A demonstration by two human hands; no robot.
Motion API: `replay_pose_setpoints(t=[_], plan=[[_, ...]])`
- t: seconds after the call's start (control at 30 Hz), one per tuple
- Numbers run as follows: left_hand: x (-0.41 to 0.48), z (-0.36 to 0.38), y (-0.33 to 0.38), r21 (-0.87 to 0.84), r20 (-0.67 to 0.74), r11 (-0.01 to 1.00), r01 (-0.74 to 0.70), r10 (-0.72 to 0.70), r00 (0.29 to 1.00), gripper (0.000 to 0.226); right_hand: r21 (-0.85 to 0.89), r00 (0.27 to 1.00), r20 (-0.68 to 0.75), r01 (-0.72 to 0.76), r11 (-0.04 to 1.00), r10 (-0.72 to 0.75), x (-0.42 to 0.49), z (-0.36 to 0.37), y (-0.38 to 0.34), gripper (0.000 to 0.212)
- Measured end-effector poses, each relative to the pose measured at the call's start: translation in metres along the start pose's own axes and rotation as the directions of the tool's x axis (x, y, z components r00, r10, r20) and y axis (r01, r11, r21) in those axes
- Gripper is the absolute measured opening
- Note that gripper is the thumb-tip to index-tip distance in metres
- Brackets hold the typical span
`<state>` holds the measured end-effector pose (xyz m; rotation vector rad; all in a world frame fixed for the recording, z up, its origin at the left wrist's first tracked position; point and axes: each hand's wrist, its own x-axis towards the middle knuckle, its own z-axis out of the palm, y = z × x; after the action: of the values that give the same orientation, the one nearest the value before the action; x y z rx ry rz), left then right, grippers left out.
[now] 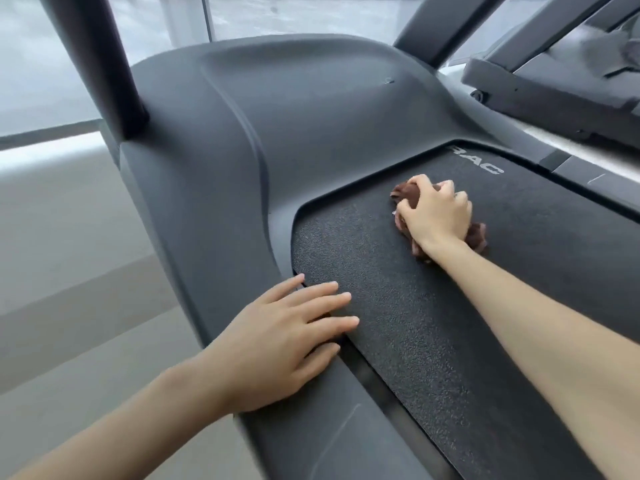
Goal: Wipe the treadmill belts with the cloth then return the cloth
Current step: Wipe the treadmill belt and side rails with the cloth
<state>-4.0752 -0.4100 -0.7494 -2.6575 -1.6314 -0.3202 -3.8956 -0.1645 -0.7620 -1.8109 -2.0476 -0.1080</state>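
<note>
The black textured treadmill belt [408,306] runs from the lower right up to the grey motor cover [294,126]. A bunched brown cloth [478,237] lies on the belt near its front end, just below white lettering. My right hand [433,216] presses down on the cloth with its fingers curled around it, so most of the cloth is hidden. My left hand [280,341] rests flat with fingers spread on the left side rail [311,434], fingertips reaching onto the belt's edge. It holds nothing.
A dark upright post [114,64] rises from the cover at the left. A second treadmill [554,81] stands at the upper right across a pale gap of floor. Grey floor [69,289] lies to the left, with windows behind.
</note>
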Motion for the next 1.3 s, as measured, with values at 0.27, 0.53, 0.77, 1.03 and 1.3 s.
replay_pose_setpoints(t=[0.27,0.53,0.77,1.03,1.3], plan=[[-0.046,-0.019,-0.105,0.117,-0.067,0.889,0.442,-0.437,0.897,0.061,0.247,0.859,0.045,0.485,0.839,-0.510,-0.096,-0.026,-0.062,0.038],[-0.052,-0.012,-0.116,0.028,-0.104,0.911,0.412,-0.407,0.907,0.058,0.648,0.624,0.057,0.571,0.505,-0.779,-0.207,-0.086,-0.067,0.038],[-0.055,-0.012,-0.114,-0.017,-0.117,0.915,0.402,-0.401,0.909,0.045,0.360,0.845,0.054,0.480,0.800,-0.532,-0.139,-0.041,-0.130,0.040],[-0.053,-0.015,-0.104,-0.006,-0.106,0.894,0.448,-0.446,0.889,0.048,0.140,0.866,0.085,0.479,0.866,-0.493,-0.076,-0.017,-0.087,0.043],[-0.039,-0.024,-0.089,0.155,-0.085,0.880,0.448,-0.440,0.894,0.055,0.066,0.979,0.069,0.187,0.980,-0.192,-0.061,-0.013,-0.035,0.055]])
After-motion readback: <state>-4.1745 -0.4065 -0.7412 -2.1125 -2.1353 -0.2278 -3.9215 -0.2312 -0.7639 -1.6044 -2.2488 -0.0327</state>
